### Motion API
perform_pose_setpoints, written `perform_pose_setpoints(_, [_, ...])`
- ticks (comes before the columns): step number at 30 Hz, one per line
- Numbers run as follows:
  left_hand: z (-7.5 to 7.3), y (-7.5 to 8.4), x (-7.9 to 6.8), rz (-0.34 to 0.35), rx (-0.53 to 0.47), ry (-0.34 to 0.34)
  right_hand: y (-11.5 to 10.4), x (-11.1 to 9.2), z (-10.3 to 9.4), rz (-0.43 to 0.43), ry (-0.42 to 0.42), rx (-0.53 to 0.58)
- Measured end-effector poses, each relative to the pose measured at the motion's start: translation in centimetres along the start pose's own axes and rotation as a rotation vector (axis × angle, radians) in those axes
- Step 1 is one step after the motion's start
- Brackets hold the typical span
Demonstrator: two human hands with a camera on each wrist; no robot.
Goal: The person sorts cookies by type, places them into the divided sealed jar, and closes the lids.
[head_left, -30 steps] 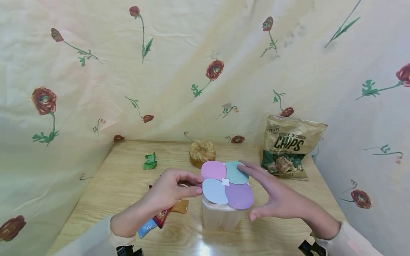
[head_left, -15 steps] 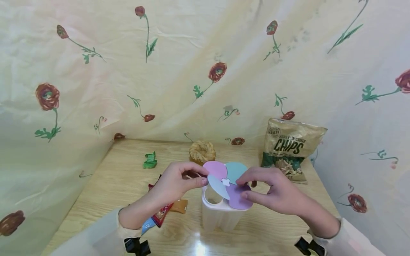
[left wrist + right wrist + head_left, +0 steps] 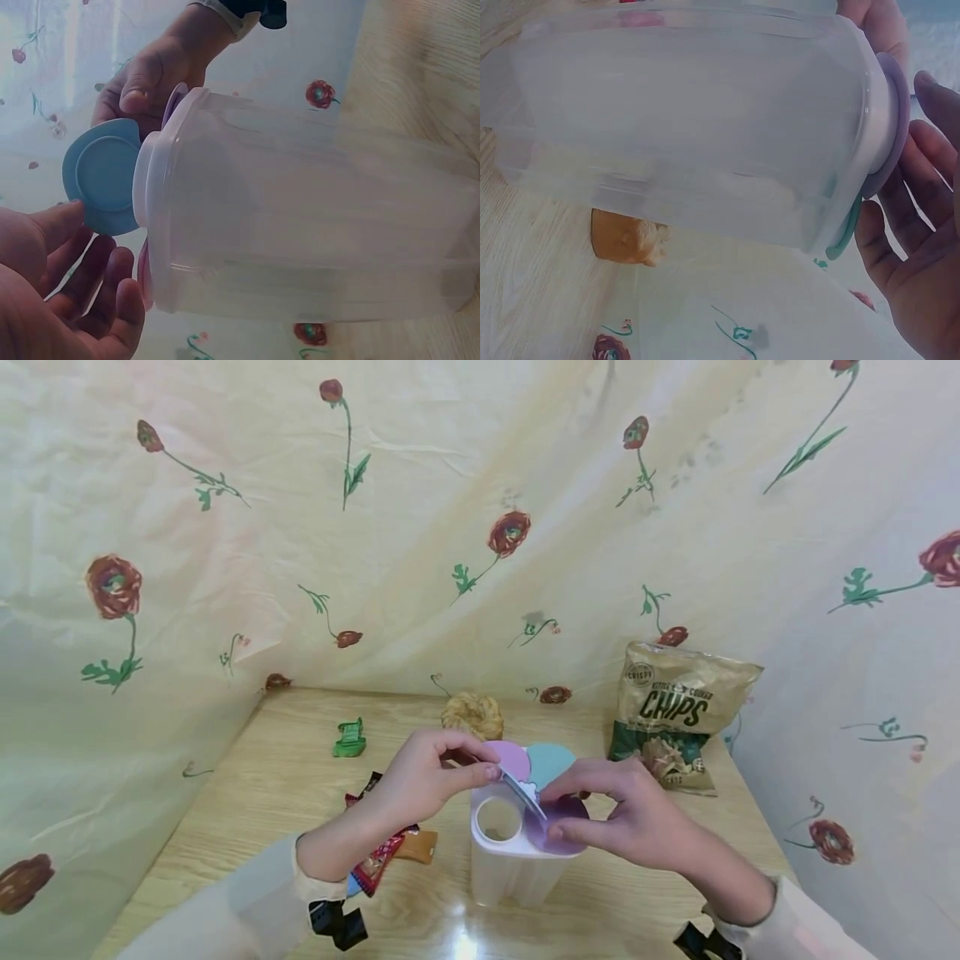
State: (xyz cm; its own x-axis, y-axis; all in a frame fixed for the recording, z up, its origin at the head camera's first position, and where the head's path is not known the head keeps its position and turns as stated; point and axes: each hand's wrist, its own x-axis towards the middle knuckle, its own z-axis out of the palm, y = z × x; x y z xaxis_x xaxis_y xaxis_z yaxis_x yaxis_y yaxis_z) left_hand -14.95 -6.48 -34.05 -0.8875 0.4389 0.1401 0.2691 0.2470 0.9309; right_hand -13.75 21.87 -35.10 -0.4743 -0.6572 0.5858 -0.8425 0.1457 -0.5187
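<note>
A tall translucent plastic container (image 3: 322, 202) stands upright on the table, topped by petal-shaped flap lids. My left hand (image 3: 438, 777) pinches the blue flap (image 3: 105, 176) by its edge, thumb on its underside. That flap is tilted up steeply, and a round opening (image 3: 498, 818) shows below it. Over the purple flap (image 3: 896, 120) rests my right hand (image 3: 626, 810), fingers loosely bent, thumb and index fingertip at the flap's top. The pink flap (image 3: 512, 757) and teal flap (image 3: 550, 762) lie flat at the back, the teal one partly hidden by the right hand.
Behind the container sits a ring-shaped pastry (image 3: 474, 715). A chips bag (image 3: 678, 714) leans at the back right. To the left lie a green wrapped snack (image 3: 349, 738), a red packet (image 3: 375, 864) and an orange-brown packet (image 3: 417, 846). Floral cloth (image 3: 420, 468) hangs behind the table.
The blue flap has swung from flat to steeply raised in my left hand, uncovering the round opening. My right hand has come in from the right, over the purple flap.
</note>
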Motion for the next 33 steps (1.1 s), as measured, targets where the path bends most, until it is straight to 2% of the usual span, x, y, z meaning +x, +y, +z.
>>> perform_pose_setpoints(12, [-0.1, -0.1, 0.3, 0.006, -0.002, -0.011, 0.0, 0.2, 0.6, -0.027, 0.038, 0.041])
perform_pose_setpoints(16, [-1.0, -0.7, 0.0, -0.017, -0.010, -0.007, 0.1, 0.2, 0.6, -0.048, 0.051, 0.072])
perform_pose_setpoints(19, [-2.2, -1.6, -0.3, -0.047, -0.030, 0.020, 0.0, 0.2, 0.6, -0.034, 0.063, 0.079])
perform_pose_setpoints(23, [-4.6, -3.7, -0.9, -0.079, -0.033, 0.067, -0.4, 0.0, 0.5, 0.015, 0.092, 0.060])
perform_pose_setpoints(27, [-7.1, -6.8, -1.5, -0.171, 0.004, 0.111, -0.7, -0.2, 0.4, 0.046, 0.116, 0.030])
perform_pose_setpoints(33, [-10.8, -11.0, -3.0, -0.289, 0.130, 0.097, -0.9, -0.4, 0.5, 0.084, 0.118, -0.011])
